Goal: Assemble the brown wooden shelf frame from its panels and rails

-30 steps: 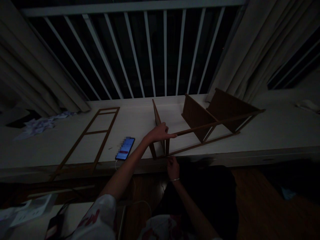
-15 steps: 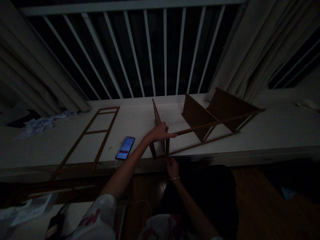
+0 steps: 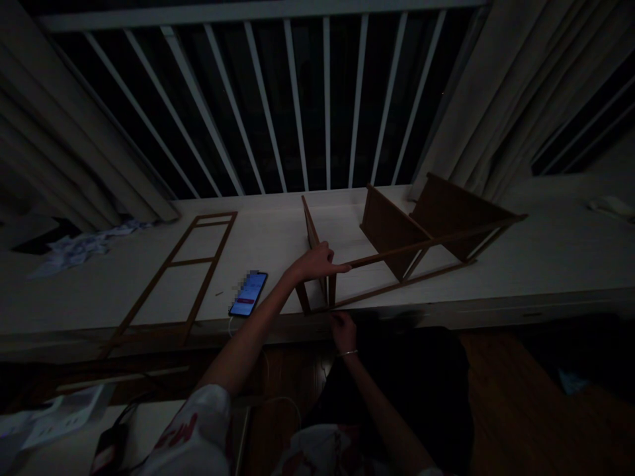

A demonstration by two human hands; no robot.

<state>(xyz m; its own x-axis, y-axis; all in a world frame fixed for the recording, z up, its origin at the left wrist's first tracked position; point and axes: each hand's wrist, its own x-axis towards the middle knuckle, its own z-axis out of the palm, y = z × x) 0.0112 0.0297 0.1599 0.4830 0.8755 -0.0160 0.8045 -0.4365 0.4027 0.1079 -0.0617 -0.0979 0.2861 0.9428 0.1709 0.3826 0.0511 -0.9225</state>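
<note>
Left hand (image 3: 317,263) grips wooden rack (image 3: 397,233); phone screen (image 3: 248,295) unreadable.

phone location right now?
Head view, left of centre: the phone lies screen-up near the pale ledge's front edge, between the flat wooden frame on its left and the left hand on the shelf unit.

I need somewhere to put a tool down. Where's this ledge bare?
Bare: the ledge right of the shelf frame, toward the curtain; also the strip between ladder frame and shelf frame, behind the phone. Crowded: the shelf frame's near corner, where left hand and right hand meet.
</note>
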